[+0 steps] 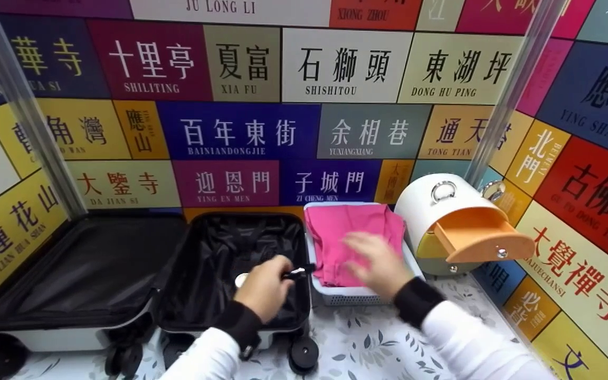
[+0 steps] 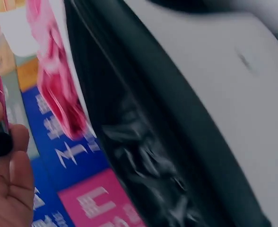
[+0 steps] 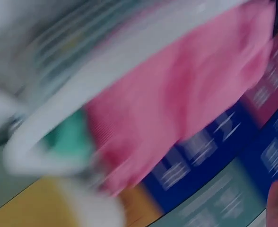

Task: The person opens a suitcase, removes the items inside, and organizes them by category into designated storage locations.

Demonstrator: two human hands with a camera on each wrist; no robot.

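Note:
In the head view my left hand (image 1: pixel 266 287) is above the right half of an open black-lined suitcase (image 1: pixel 214 248). It grips a slim black tube (image 1: pixel 300 272) with a silvery band, which looks like a lipstick. The left wrist view shows the same black tube (image 2: pixel 1 123) between thumb and fingers. Over the pink folded cloth (image 1: pixel 330 232) in a pale blue basket (image 1: pixel 346 298) is my right hand (image 1: pixel 378 264), blurred, fingers spread and holding nothing visible. Something green (image 3: pixel 70 135) shows beside the cloth in the right wrist view.
The suitcase's other half (image 1: pixel 77 269) lies open at the left. Right of the basket stands a rounded white box (image 1: pixel 425 195) with an orange drawer (image 1: pixel 473 237) pulled out. A small white round thing (image 1: pixel 240 279) shows beside the left hand. Sign-covered walls (image 1: pixel 240 132) stand behind.

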